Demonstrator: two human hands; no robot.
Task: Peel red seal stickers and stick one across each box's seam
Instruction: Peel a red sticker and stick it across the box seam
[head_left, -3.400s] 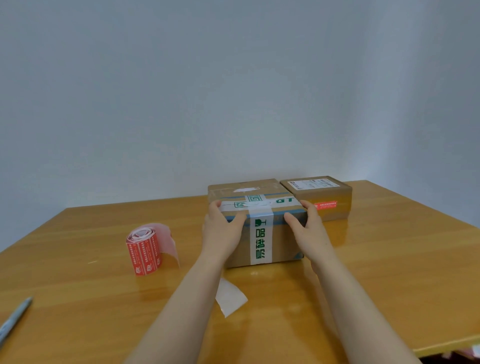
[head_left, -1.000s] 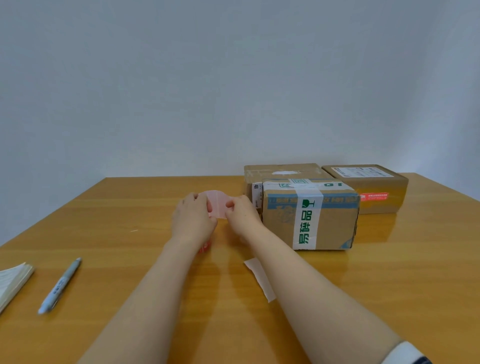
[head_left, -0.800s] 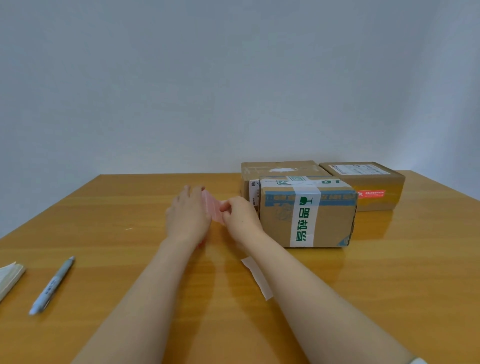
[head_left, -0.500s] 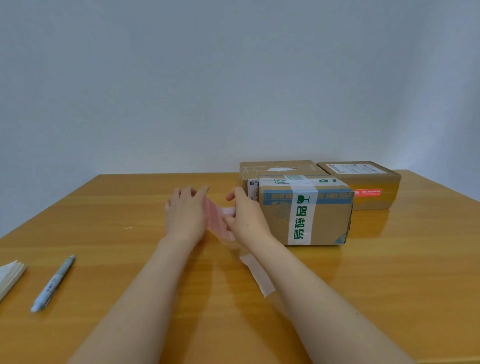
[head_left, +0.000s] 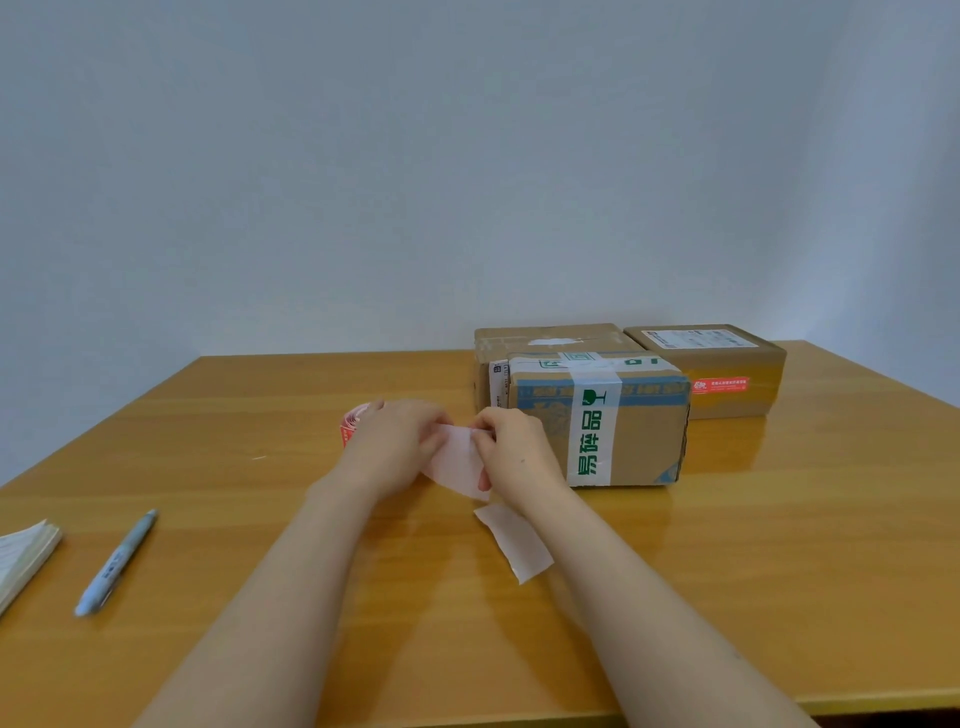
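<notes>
My left hand (head_left: 389, 447) grips the red sticker roll (head_left: 350, 425), most of it hidden behind the fingers. My right hand (head_left: 514, 452) pinches the loose pale backing strip (head_left: 456, 462) that runs from the roll between both hands. Right beside my right hand stands a cardboard box (head_left: 644, 431) with white-and-green fragile tape over its top and front. Behind it sits a second box (head_left: 545, 338). To the far right a third box (head_left: 727, 364) carries a red seal sticker (head_left: 721, 385) on its front.
A torn piece of white backing paper (head_left: 514, 540) lies on the wooden table (head_left: 779, 519) under my right forearm. A blue pen (head_left: 117, 564) and the corner of a notebook (head_left: 23, 553) lie at the left. The table's near edge runs along the bottom right.
My hands left the taped box and took up the sticker roll to its left. Over the last second the strip has been drawn out longer between both hands.
</notes>
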